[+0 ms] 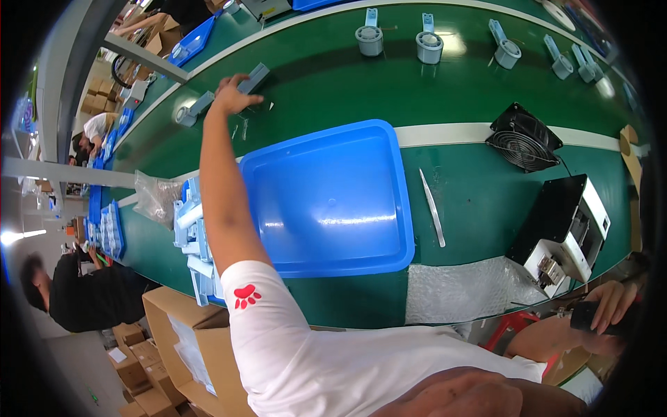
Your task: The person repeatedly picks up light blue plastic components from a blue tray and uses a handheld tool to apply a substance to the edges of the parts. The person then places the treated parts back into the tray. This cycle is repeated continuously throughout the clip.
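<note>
A grey plastic part (251, 78) is gripped by the closed fingers of the left hand (231, 96) over the green belt (333, 90). Several parts (429, 46) already lie further along it; many more (196, 236) wait beside the empty blue tray (326, 198). The right hand (611, 306) is curled around a dark object (587, 316).

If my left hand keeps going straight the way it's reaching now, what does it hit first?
The left hand already meets the long grey plastic part on the green conveyor belt at its fingertips. Beyond that part the belt looks bare up to its far edge, though depth is uncertain.
</note>
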Tool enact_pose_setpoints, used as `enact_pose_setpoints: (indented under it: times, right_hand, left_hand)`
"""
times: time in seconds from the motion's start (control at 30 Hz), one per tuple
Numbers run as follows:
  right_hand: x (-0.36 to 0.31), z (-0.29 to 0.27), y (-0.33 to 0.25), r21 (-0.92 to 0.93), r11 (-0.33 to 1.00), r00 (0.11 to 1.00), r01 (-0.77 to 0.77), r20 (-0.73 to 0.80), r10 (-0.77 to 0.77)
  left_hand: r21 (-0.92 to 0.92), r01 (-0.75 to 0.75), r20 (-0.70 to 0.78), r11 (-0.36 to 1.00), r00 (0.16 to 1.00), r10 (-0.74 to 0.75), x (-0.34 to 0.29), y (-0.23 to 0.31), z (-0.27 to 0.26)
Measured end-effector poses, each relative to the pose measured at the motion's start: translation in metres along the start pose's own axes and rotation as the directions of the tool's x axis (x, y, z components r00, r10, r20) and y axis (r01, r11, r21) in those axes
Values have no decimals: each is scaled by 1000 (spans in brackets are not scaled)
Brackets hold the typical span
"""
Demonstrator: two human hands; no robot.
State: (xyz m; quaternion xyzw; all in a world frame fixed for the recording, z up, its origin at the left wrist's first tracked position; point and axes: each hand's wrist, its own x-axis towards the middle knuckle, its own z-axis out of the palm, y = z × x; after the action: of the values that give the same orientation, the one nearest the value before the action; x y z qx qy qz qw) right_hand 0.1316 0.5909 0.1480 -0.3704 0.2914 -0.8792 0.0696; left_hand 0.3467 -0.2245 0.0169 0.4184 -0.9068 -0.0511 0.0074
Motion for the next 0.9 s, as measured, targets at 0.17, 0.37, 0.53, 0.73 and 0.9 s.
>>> enact_pose_setpoints:
  times: [0.17, 0.37, 0.53, 0.73, 0.9]
  right_hand:
    - [-7, -9, 2, -147, 988, 999, 38, -25, -42]
    - [-6, 7, 12, -151, 987, 998, -58, -18, 55]
    - [-8, 21, -1, -114, 993, 993, -2, -119, -12]
    - [7, 35, -19, 0, 998, 987, -60, 151, 59]
    - [-10, 56, -34, -270, 954, 927, -129, -376, 19]
  left_hand:
    - [58, -201, -63, 978, 977, 204, 11, -14, 7]
    - [46, -163, -336, 986, 927, 168, -6, 8, 22]
    - [-489, -473, -661, 733, 749, 43, -88, 133, -11]
    - [-942, -271, -260, 199, 962, 80, -301, 277, -11]
    - [-996, -83, -82, 23, 995, 55, -406, 368, 42]
